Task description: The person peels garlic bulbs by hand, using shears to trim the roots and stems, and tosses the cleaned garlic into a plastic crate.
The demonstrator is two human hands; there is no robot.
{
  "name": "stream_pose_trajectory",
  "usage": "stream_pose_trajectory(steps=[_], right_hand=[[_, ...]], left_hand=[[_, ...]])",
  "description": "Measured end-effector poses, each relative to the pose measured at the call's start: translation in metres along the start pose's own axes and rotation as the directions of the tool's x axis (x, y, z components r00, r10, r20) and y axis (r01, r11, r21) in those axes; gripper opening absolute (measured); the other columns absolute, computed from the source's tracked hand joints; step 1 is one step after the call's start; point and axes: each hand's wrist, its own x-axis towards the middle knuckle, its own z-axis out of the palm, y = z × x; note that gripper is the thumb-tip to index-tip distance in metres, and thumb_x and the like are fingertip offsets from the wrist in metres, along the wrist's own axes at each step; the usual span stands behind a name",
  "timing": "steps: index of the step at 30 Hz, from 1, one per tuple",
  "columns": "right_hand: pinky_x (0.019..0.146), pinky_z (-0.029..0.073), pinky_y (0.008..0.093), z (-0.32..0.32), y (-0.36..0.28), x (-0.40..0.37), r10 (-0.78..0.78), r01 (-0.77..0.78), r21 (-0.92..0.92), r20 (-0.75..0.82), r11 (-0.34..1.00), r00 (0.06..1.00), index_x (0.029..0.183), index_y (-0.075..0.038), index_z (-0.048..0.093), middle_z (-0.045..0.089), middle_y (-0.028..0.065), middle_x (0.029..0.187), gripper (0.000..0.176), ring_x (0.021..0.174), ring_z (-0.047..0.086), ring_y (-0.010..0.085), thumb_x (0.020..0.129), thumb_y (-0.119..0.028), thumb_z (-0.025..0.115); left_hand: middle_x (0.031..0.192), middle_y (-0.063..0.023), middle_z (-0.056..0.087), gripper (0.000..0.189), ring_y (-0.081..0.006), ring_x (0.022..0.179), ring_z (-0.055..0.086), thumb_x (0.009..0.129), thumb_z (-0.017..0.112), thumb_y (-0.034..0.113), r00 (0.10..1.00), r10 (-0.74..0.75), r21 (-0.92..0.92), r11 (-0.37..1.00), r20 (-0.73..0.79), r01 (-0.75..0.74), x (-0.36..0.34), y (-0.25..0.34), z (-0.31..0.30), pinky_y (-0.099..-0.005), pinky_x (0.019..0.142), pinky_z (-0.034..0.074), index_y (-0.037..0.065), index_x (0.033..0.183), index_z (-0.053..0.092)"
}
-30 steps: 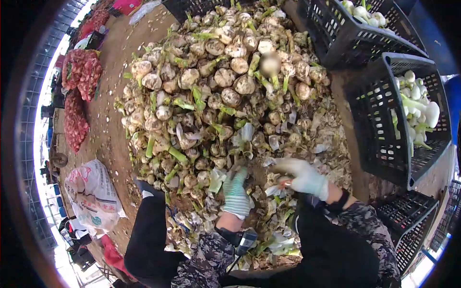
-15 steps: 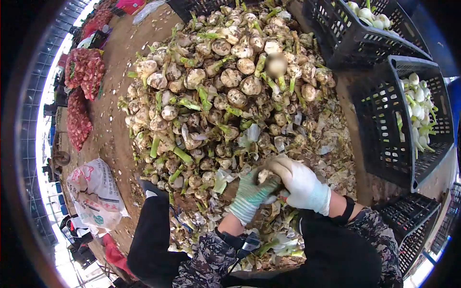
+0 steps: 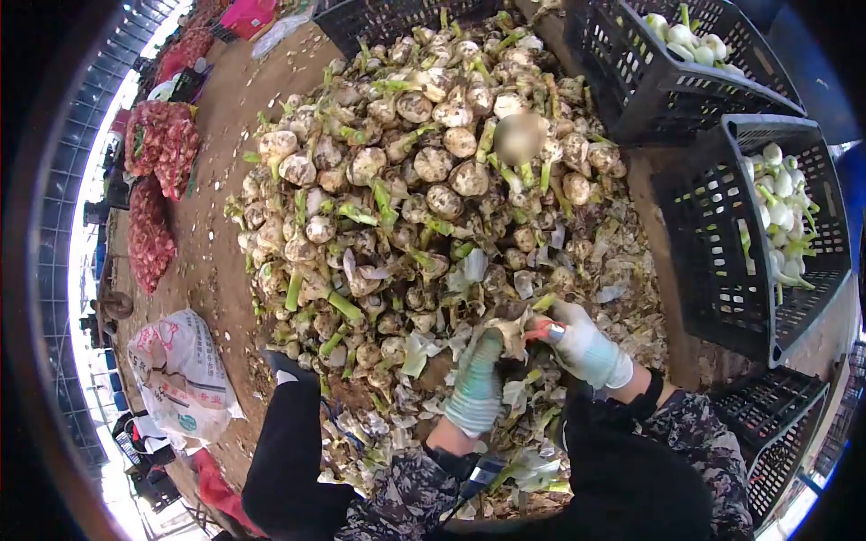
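Observation:
Both my hands are gloved and meet low in front of me, over loose peelings. My left hand (image 3: 478, 383) is closed around a dirty bulb (image 3: 510, 335) with a green stem stub. My right hand (image 3: 586, 347) touches the bulb's right side and grips a small red-orange tool (image 3: 544, 331), whose tip is hidden against the bulb. Just beyond the hands rises a large heap of unpeeled, soil-stained bulbs (image 3: 433, 164) with cut green stems.
Black crates (image 3: 722, 261) holding clean white bulbs (image 3: 785, 212) stand at the right. An empty-looking black crate (image 3: 771, 406) is lower right. Red net sacks (image 3: 152, 234) and a white printed sack (image 3: 185, 374) lie at the left.
My hands have moved apart slightly, with my right hand shifted to the right. The bulb and the red-orange tool now show more clearly between them. The view has shifted a little.

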Motion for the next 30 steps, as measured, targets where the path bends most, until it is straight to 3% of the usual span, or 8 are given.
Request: stream_pose_trajectory(steps=[4, 6, 8, 12, 14, 18, 22, 30], right_hand=[[0.070, 0.044, 0.0249, -0.003, 0.008, -0.001, -0.225, 0.225, 0.065, 0.004, 0.972, 0.974, 0.105, 0.002, 0.050, 0.057, 0.0045, 0.094, 0.040, 0.080, 0.054, 0.0114, 0.082, -0.029, 0.061], [0.070, 0.042, 0.0249, -0.018, 0.031, 0.003, -0.129, 0.114, 0.160, 0.082, 0.980, 0.988, 0.105, 0.000, 0.050, 0.055, 0.0025, 0.093, 0.039, 0.079, 0.051, 0.0093, 0.081, -0.028, 0.062], [0.072, 0.041, 0.0254, -0.007, 0.026, 0.003, -0.131, 0.120, 0.235, 0.032, 0.964, 0.991, 0.103, -0.001, 0.051, 0.053, 0.0002, 0.087, 0.036, 0.080, 0.049, 0.0091, 0.079, -0.025, 0.064], [0.070, 0.041, 0.0251, -0.009, 0.010, 0.002, -0.398, 0.402, -0.272, 0.073, 0.874, 0.915, 0.099, -0.001, 0.052, 0.052, -0.0010, 0.081, 0.028, 0.076, 0.049, 0.0115, 0.079, -0.019, 0.062], [0.067, 0.041, 0.0252, -0.016, 0.004, 0.003, -0.630, 0.656, -0.682, 0.362, 0.324, 0.688, 0.100, -0.001, 0.051, 0.052, -0.0003, 0.083, 0.029, 0.075, 0.050, 0.0113, 0.079, -0.018, 0.062], [0.068, 0.046, 0.0284, -0.010, 0.003, 0.000, -0.348, 0.349, -0.177, 0.032, 0.920, 0.937, 0.103, 0.001, 0.050, 0.057, 0.0033, 0.088, 0.031, 0.080, 0.057, 0.0151, 0.079, -0.014, 0.062], [0.071, 0.047, 0.0285, 0.000, -0.013, -0.010, -0.144, 0.134, 0.317, 0.008, 0.939, 0.990, 0.103, 0.001, 0.051, 0.059, 0.0040, 0.088, 0.032, 0.079, 0.057, 0.0153, 0.080, -0.017, 0.063], [0.077, 0.046, 0.0302, -0.005, -0.022, 0.002, -0.455, 0.404, -0.553, 0.050, 0.728, 0.889, 0.095, 0.003, 0.058, 0.058, 0.0134, 0.088, 0.026, 0.083, 0.058, 0.0258, 0.069, 0.001, 0.055]], left_hand=[[0.092, -0.0076, 0.055, 0.046, -0.0165, 0.086, 0.053, 0.079, 0.064, 0.034, 0.983, 0.175, 0.326, 0.927, 0.055, -0.183, -0.003, 0.007, 0.000, -0.0270, 0.077, 0.044, -0.001, 0.107, 0.051], [0.104, -0.0123, 0.052, 0.064, -0.0208, 0.095, 0.053, 0.074, 0.068, 0.037, 0.783, 0.552, 0.753, 0.377, 0.285, -0.540, 0.004, -0.003, -0.014, -0.0310, 0.082, 0.044, -0.003, 0.118, 0.044], [0.110, -0.0152, 0.049, 0.077, -0.0230, 0.097, 0.053, 0.071, 0.069, 0.044, 0.792, 0.539, 0.762, 0.371, 0.288, -0.530, 0.002, -0.001, -0.002, -0.0329, 0.082, 0.044, -0.004, 0.123, 0.039], [0.110, -0.0153, 0.049, 0.076, -0.0231, 0.100, 0.052, 0.073, 0.067, 0.044, 0.720, 0.610, 0.812, 0.205, 0.330, -0.546, 0.006, -0.003, -0.001, -0.0328, 0.084, 0.043, -0.003, 0.124, 0.038], [0.111, -0.0144, 0.048, 0.076, -0.0223, 0.101, 0.052, 0.073, 0.067, 0.045, 0.704, 0.629, 0.767, 0.256, 0.330, -0.588, 0.008, -0.004, 0.000, -0.0323, 0.086, 0.042, -0.003, 0.125, 0.037], [0.112, -0.0133, 0.049, 0.077, -0.0209, 0.101, 0.051, 0.074, 0.065, 0.047, 0.758, 0.592, 0.731, 0.384, 0.274, -0.564, 0.003, 0.000, 0.014, -0.0317, 0.086, 0.042, -0.003, 0.126, 0.037], [0.109, -0.0113, 0.052, 0.076, -0.0185, 0.100, 0.051, 0.076, 0.063, 0.047, 0.764, 0.598, 0.622, 0.509, 0.241, -0.595, 0.006, 0.004, 0.016, -0.0312, 0.084, 0.042, -0.004, 0.125, 0.037], [0.093, -0.0049, 0.058, 0.054, -0.0142, 0.080, 0.055, 0.080, 0.057, 0.047, 0.993, -0.116, -0.147, 0.982, 0.031, 0.119, 0.010, 0.019, 0.017, -0.0247, 0.067, 0.045, 0.005, 0.113, 0.049]])
